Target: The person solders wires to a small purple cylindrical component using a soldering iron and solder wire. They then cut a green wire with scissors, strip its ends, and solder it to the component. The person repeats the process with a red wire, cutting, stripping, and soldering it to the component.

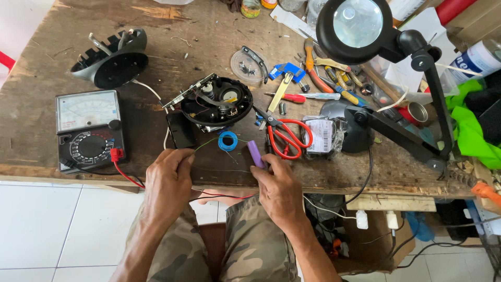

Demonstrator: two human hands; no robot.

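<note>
two hands work at the table edge. left hand (pixel 168 180) pinches a thin green wire (pixel 206 142); right hand (pixel 276 183) grips a purple battery (pixel 255 153). it looks like wiring. next, wire end must touch the battery tip gently.

My workbench (pixel 47 62) is a worn, scratched wooden top. On it at my left lies a meter (pixel 90 129) with a dial, and behind it a black finned housing (pixel 112 60). In the middle sits an opened round black device (pixel 216 102), with a small blue spool (pixel 228 140) just in front of it. Red-handled scissors (pixel 287 137) lie to the right, near a heap of pliers and screwdrivers (pixel 318 78). The magnifier lamp (pixel 365 31) stands on its base at the right.
</note>
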